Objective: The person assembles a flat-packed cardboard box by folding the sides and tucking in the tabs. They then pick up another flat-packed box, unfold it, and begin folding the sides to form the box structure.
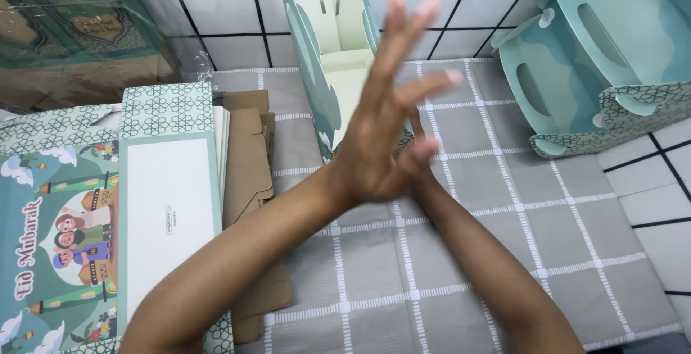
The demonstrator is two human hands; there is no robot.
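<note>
My left hand (385, 120) is raised in the middle of the view, its back toward me, fingers spread and blurred, holding nothing. My right hand (426, 149) lies pressed behind it, and only a few blurred fingertips show past the left hand's edge. The two forearms cross at the wrists above a grey checked cloth (475, 253). Just beyond the hands stands an upright pale green cardboard carrier box (332, 52) with handle slots, apart from both hands.
A stack of flat printed teal cardboard sheets (72, 239) lies at the left, with brown cardboard pieces (248, 160) beside it. Teal carrier boxes (597, 59) sit at the back right. A white tiled floor (655, 203) with dark lines surrounds the cloth.
</note>
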